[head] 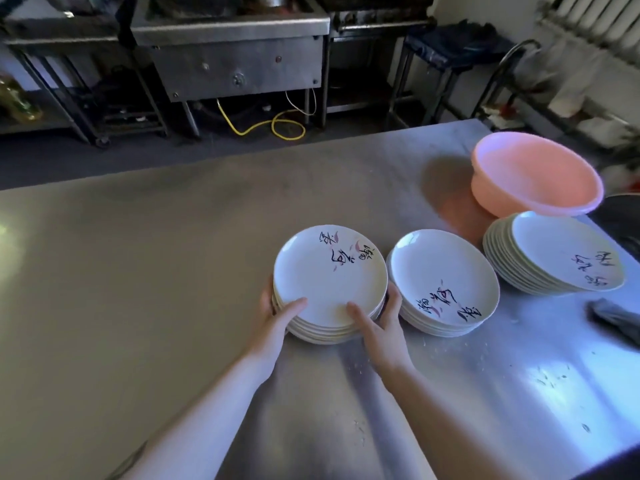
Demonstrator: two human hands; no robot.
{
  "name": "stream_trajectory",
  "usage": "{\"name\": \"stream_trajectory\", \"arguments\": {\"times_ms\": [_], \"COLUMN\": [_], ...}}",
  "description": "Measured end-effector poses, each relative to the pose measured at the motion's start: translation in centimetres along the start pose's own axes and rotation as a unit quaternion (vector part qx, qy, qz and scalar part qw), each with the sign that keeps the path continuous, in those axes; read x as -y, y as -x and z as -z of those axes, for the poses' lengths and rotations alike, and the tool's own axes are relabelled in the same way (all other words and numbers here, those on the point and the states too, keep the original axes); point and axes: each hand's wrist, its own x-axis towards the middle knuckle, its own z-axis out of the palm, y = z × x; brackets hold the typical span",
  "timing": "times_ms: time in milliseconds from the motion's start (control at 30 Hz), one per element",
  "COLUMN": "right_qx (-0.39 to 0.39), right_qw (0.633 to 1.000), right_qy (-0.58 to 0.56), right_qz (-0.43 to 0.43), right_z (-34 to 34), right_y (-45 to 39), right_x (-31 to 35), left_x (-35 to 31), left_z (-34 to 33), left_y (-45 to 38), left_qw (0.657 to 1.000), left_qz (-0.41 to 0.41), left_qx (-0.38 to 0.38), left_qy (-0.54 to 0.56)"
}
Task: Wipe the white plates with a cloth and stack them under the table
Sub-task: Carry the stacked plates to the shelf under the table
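Note:
Three stacks of white plates with black brush lettering stand on the steel table (138, 271). Both my hands grip the left stack (329, 271) by its near edge: my left hand (277, 313) on its left side with the thumb on the top plate, my right hand (377, 320) on its right side, thumb on top too. The middle stack (443, 278) sits just right of my right hand. A taller, leaning stack (554, 254) stands at the right. A grey cloth (616, 318) lies crumpled at the table's right edge.
A pink plastic basin (536, 174) sits behind the right stack. Beyond the table's far edge are a steel cooker unit (235, 64), metal racks and a yellow hose (270, 128) on the floor. Small crumbs and water spots dot the near tabletop.

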Motion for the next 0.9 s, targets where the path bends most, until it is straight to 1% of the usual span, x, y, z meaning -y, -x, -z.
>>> {"name": "stream_trajectory", "arguments": {"times_ms": [67,167,300,400,533,600,700,800,833,900], "right_qx": [-0.011,-0.009,0.008,0.024,0.052,0.064,0.097,0.155,0.165,0.159], "right_qw": [0.999,0.996,0.993,0.991,0.991,0.989,0.987,0.980,0.979,0.980], "right_qy": [-0.053,-0.092,-0.117,-0.129,-0.123,-0.122,-0.106,-0.080,-0.070,-0.073], "right_qz": [0.002,0.012,0.004,-0.008,-0.030,-0.049,-0.069,-0.097,-0.099,-0.097], "right_z": [-0.5,-1.1,-1.2,-1.3,-0.3,0.7,2.2,2.4,2.2,1.8], "right_y": [0.0,0.2,1.5,3.9,8.1,9.4,8.7,7.1,6.9,7.0], "right_x": [-0.3,-0.5,-0.7,-1.5,-2.4,-2.1,-1.0,-0.3,-0.3,-0.5], "left_x": [0.1,0.3,0.6,1.3,2.8,3.0,2.9,2.8,2.8,3.0], "left_z": [0.1,0.2,0.6,1.7,3.9,5.3,7.2,7.3,7.0,6.6], "left_y": [-0.3,-0.1,0.9,3.2,7.8,9.4,10.0,9.8,9.7,9.8], "left_qw": [1.000,0.999,0.998,0.998,0.999,0.999,0.998,0.996,0.996,0.997], "left_qz": [0.008,0.007,0.012,0.018,0.025,0.036,0.063,0.073,0.071,0.063], "left_qx": [0.002,-0.009,-0.017,-0.024,-0.015,0.005,0.024,0.044,0.047,0.038], "left_qy": [0.024,0.041,0.052,0.054,0.041,0.033,0.020,0.025,0.028,0.030]}}
